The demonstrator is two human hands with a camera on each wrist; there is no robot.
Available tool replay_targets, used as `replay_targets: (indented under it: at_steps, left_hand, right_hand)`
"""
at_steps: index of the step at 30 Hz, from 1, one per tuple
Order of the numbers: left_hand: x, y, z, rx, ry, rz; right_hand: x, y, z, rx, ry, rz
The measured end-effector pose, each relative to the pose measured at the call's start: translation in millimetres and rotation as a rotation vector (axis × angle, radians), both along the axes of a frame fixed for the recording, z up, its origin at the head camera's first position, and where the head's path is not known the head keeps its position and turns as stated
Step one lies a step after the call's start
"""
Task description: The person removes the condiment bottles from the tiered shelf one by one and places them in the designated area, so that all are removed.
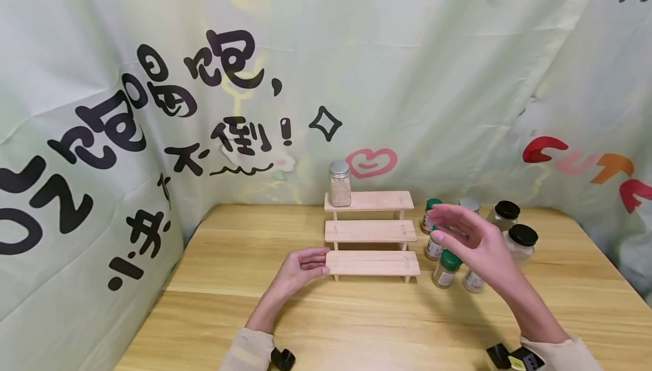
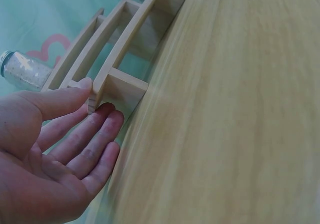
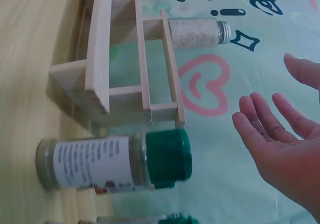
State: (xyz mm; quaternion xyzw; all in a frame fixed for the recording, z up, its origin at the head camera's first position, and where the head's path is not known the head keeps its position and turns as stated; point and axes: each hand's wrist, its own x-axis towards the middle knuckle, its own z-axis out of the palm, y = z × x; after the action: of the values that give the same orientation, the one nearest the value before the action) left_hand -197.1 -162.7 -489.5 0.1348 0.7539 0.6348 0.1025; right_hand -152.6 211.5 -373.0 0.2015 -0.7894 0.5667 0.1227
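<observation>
A three-step wooden shelf rack (image 1: 373, 263) stands on the table. At the left end of its lowest step, my left hand (image 1: 300, 269) pinches the board, thumb on one side and fingertips (image 2: 116, 116) on the other. A glass jar with a silver lid and pale grainy contents (image 1: 340, 185) stands upright on the top step, at its left end. My right hand (image 1: 476, 241) is raised over the jars to the right of the rack, fingers spread loosely and holding nothing. Below it is a green-capped spice jar (image 1: 446, 269), seen large with its printed label in the right wrist view.
Several more jars crowd the right of the rack: another green-capped jar (image 1: 427, 221), a black-lidded jar (image 1: 522, 241) and a second black-lidded jar (image 1: 505, 212). My right hand partly hides this group. A printed cloth (image 1: 433, 88) hangs behind and beside the wooden table (image 1: 244, 252).
</observation>
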Motion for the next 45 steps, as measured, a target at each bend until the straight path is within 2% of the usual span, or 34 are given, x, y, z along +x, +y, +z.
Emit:
replay_targets:
  at_steps: [14,25,38,45]
  left_hand:
    - [2.1,2.2,4.1,-0.015,-0.004,0.005]
    - [1.6,2.0,2.2,-0.002,-0.008,0.014]
    - [0.6,0.9,0.4,0.000,-0.008,-0.001]
    - [-0.3,1.0,-0.3,0.005,-0.009,0.001]
  right_hand:
    - [-25.7,-25,5.4,-0.045,-0.002,0.046]
    - [-45.1,-42,9.1,-0.045,-0.014,0.059]
    - [-67.4,-69,23.8,-0.078,-0.043,0.090]
    - [-81.4,-83,28.7,-0.063,-0.053,0.085]
